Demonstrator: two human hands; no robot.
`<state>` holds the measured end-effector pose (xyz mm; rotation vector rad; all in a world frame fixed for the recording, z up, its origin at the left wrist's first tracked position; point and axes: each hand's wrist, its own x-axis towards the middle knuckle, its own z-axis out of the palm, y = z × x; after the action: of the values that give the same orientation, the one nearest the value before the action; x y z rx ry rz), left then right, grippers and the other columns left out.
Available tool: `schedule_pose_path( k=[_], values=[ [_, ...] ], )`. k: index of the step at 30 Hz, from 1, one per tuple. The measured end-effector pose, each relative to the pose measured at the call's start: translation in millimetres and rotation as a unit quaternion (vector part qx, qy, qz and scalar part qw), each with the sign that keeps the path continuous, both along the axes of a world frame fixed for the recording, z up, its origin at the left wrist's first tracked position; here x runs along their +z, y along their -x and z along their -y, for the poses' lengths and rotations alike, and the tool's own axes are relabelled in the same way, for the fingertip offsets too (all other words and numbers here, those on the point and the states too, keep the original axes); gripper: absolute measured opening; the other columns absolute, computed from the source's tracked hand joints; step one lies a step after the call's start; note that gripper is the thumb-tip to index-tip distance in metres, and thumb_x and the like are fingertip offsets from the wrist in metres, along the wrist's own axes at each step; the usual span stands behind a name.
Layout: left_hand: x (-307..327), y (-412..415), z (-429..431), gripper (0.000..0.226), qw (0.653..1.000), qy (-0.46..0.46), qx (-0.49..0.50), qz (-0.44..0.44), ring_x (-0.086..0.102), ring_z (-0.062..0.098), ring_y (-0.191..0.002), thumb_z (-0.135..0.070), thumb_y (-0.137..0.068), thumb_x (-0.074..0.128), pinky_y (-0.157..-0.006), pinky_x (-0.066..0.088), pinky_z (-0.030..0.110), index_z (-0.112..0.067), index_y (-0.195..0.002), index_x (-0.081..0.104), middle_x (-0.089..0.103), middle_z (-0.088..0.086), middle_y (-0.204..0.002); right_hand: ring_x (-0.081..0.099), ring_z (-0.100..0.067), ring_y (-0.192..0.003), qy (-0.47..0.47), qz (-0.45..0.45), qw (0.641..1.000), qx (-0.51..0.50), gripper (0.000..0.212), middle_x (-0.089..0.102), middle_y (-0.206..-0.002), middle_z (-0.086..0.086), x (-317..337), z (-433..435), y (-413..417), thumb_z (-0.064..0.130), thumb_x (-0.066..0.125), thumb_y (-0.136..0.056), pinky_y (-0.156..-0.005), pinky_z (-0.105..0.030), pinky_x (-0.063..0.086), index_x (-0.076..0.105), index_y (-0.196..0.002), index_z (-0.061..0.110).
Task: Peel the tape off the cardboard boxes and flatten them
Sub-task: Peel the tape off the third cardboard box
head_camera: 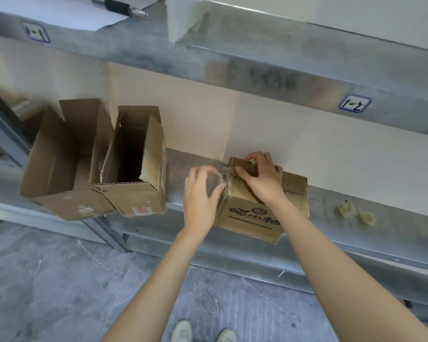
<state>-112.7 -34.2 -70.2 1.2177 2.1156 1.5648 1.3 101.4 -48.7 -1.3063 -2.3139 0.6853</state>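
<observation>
A small printed cardboard box [252, 213] sits on the metal shelf [331, 206], slightly over its front edge. My right hand [262, 178] lies on top of the box, with fingers curled over its far top edge. My left hand [203, 193] is at the box's left end and pinches a strip of clear tape [220, 176] that lifts off the corner. Two open cardboard boxes [67, 166] [136, 164] stand upright at the left of the shelf.
Two crumpled balls of peeled tape [356, 213] lie on the shelf to the right. An upper shelf [232, 65] overhangs, carrying paper and a pen [119, 7]. Grey stone floor and my shoes [203, 333] are below.
</observation>
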Motion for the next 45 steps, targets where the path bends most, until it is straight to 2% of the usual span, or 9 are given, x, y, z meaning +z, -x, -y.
schedule_pose_path(
  k=[3, 6, 10, 16, 25, 31, 36, 41, 45],
  values=[
    [-2.5, 6.3, -1.5, 0.025, 1.000, 0.022, -0.002, 0.004, 0.044, 0.021, -0.121, -0.029, -0.085, 0.076, -0.093, 0.039, 0.029, -0.022, -0.104, 0.062, 0.043, 0.003, -0.125, 0.053, -0.011, -0.103, 0.004, 0.004, 1.000, 0.000, 0.027, 0.047, -0.112, 0.008, 0.3, -1.7, 1.1, 0.051, 0.059, -0.089, -0.099, -0.032, 0.022, 0.052, -0.107, 0.033],
    [-0.9, 6.1, -3.9, 0.030, 0.998, 0.054, -0.013, -0.026, 0.041, 0.014, -0.117, -0.036, -0.086, 0.074, -0.086, 0.033, 0.021, -0.019, -0.109, 0.067, 0.049, -0.002, -0.122, 0.053, -0.011, -0.104, 0.004, 0.009, 1.000, 0.001, 0.028, 0.046, -0.113, 0.009, 0.1, -3.0, 1.6, 0.051, 0.059, -0.089, -0.097, -0.031, 0.021, 0.052, -0.108, 0.032],
    [-4.1, -0.7, -5.4, 0.035, 0.997, 0.066, -0.035, -0.019, 0.048, 0.012, -0.110, -0.045, -0.088, 0.070, -0.084, 0.040, 0.026, -0.020, -0.112, 0.070, 0.062, -0.006, -0.113, 0.053, -0.011, -0.105, 0.003, 0.013, 1.000, 0.003, 0.028, 0.046, -0.113, 0.009, 0.1, -3.1, 1.5, 0.052, 0.059, -0.089, -0.096, -0.030, 0.020, 0.051, -0.108, 0.033],
    [-4.7, -7.3, -11.5, 0.013, 1.000, 0.003, 0.001, 0.005, 0.057, 0.014, -0.088, -0.022, -0.087, 0.072, -0.073, 0.043, 0.031, -0.018, -0.078, 0.064, 0.062, -0.010, -0.082, 0.051, -0.011, -0.107, -0.007, 0.028, 1.000, 0.011, 0.034, 0.043, -0.113, 0.010, -0.3, -4.3, 0.1, 0.050, 0.063, -0.086, -0.096, -0.029, 0.020, 0.051, -0.112, 0.033],
    [-12.4, 2.5, 26.1, 0.016, 0.997, -0.014, -0.057, -0.040, 0.053, 0.012, -0.092, -0.009, -0.096, 0.059, -0.079, 0.039, 0.019, -0.015, -0.081, 0.063, 0.059, -0.010, -0.089, 0.051, -0.014, -0.112, 0.006, 0.044, 0.999, 0.007, 0.035, 0.040, -0.115, 0.009, -1.8, -10.9, 4.0, 0.050, 0.063, -0.087, -0.096, -0.031, 0.019, 0.050, -0.115, 0.033],
    [-10.2, 2.2, 26.3, 0.008, 0.999, -0.001, -0.031, -0.017, 0.056, 0.013, -0.100, -0.015, -0.098, 0.058, -0.084, 0.044, 0.025, -0.016, -0.093, 0.065, 0.059, -0.009, -0.099, 0.050, -0.011, -0.109, 0.012, 0.037, 0.999, 0.008, 0.034, 0.043, -0.117, 0.008, -0.4, -8.5, 2.7, 0.051, 0.063, -0.087, -0.099, -0.031, 0.019, 0.051, -0.114, 0.034],
    [22.5, -3.9, -1.8, 0.009, 0.998, -0.034, -0.008, -0.059, 0.046, 0.009, -0.104, -0.024, -0.093, 0.066, -0.083, 0.032, 0.008, -0.020, -0.100, 0.070, 0.058, -0.010, -0.111, 0.053, -0.004, -0.099, 0.041, -0.062, 0.997, -0.002, 0.024, 0.048, -0.114, 0.010, 1.5, -4.1, 0.2, 0.044, 0.059, -0.092, -0.100, -0.032, 0.021, 0.053, -0.114, 0.035],
    [28.6, -8.4, -41.3, 0.034, 0.988, 0.034, -0.054, -0.141, 0.043, 0.017, -0.110, -0.025, -0.093, 0.060, -0.087, 0.039, 0.032, -0.026, -0.126, 0.066, 0.062, -0.005, -0.123, 0.053, -0.009, -0.108, 0.118, -0.224, 0.966, -0.060, 0.022, 0.054, -0.111, 0.018, 1.7, -0.1, -1.7, 0.048, 0.038, -0.098, -0.110, -0.043, 0.029, 0.058, -0.104, 0.042],
    [24.0, -10.6, -51.3, 0.033, 0.977, 0.079, -0.078, -0.180, 0.045, 0.023, -0.118, -0.023, -0.094, 0.057, -0.085, 0.029, 0.030, -0.026, -0.127, 0.066, 0.063, -0.007, -0.125, 0.057, -0.008, -0.102, 0.134, -0.282, 0.946, -0.081, 0.024, 0.056, -0.103, 0.023, 2.4, 0.3, -2.1, 0.053, 0.035, -0.093, -0.105, -0.049, 0.038, 0.059, -0.095, 0.049]
  ],
)
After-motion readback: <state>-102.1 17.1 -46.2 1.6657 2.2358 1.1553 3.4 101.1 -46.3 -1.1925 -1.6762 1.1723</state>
